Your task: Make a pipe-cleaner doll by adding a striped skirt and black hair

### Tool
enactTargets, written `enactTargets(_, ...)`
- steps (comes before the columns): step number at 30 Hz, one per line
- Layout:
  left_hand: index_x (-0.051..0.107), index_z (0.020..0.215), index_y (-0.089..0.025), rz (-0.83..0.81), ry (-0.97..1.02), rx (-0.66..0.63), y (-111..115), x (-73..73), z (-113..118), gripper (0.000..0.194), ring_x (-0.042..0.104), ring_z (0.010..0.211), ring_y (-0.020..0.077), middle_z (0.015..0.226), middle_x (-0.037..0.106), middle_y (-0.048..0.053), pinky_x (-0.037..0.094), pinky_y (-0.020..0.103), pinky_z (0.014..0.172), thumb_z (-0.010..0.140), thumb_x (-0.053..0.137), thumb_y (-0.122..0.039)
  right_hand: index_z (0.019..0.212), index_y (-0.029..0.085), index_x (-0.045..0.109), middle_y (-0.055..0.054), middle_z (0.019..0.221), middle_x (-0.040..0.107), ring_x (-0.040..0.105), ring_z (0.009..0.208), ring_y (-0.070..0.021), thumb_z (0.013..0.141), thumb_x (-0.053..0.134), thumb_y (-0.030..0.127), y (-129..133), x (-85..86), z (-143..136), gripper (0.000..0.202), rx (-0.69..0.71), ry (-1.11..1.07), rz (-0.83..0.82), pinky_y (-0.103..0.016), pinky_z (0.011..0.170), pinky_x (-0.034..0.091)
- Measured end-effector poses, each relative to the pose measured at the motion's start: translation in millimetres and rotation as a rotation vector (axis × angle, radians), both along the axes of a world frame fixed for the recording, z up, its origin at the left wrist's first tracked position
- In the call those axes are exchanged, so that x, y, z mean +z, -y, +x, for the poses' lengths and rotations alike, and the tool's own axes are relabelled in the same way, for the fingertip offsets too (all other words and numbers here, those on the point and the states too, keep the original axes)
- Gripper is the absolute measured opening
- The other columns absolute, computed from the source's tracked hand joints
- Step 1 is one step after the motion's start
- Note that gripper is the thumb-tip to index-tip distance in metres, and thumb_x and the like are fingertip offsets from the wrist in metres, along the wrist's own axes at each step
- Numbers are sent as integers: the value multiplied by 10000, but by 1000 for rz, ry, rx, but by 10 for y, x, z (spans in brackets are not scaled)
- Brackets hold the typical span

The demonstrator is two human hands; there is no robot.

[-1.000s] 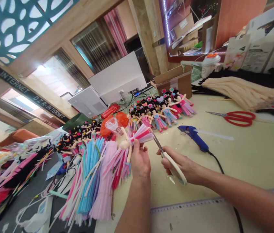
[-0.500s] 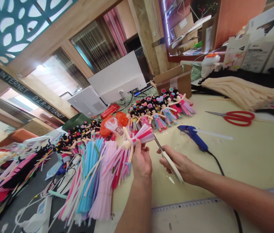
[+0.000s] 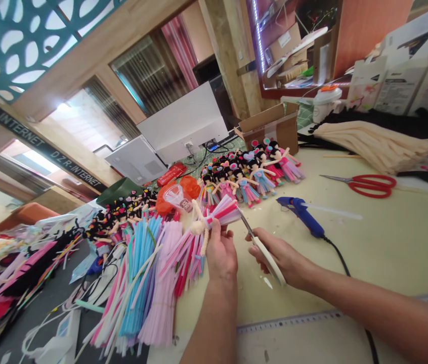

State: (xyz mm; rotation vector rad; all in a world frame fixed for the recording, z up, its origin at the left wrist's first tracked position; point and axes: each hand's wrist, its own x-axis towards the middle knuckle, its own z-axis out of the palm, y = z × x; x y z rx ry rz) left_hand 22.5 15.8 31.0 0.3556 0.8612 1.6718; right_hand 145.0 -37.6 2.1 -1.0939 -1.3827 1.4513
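My left hand (image 3: 222, 253) is closed around a small pipe-cleaner doll (image 3: 199, 225) with cream head and arms and a pink, white and lilac skirt (image 3: 224, 210) pointing right. In my right hand (image 3: 274, 253) is a pair of white-handled scissors (image 3: 270, 260). Their blades reach up to the skirt's right-hand ends; whether they touch the strands I cannot tell. Below and left of the doll lie bundles of lilac pipe cleaners (image 3: 161, 298) and blue pipe cleaners (image 3: 136, 283). Finished dolls (image 3: 246, 184) with black hair stand in rows behind my hands.
A blue glue gun (image 3: 305, 215) and red-handled scissors (image 3: 373, 185) lie to the right. Farther back are cream pipe cleaners (image 3: 377, 141), a cardboard box (image 3: 270, 129) and a monitor (image 3: 187, 121). A plastic cup (image 3: 178, 196) rests by an orange bag (image 3: 189, 187). A ruler strip (image 3: 290, 319) crosses the front.
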Motion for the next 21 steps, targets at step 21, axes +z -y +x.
enactTargets(21, 639, 778, -204, -44, 21, 26, -22, -27, 9, 231, 566, 643, 68, 732, 654, -45, 357, 234, 634, 630, 816, -217, 927, 217, 488, 79, 535, 440, 434, 443, -88, 778, 520, 629, 26, 132, -14, 439, -32, -21, -61, -207, 411, 392)
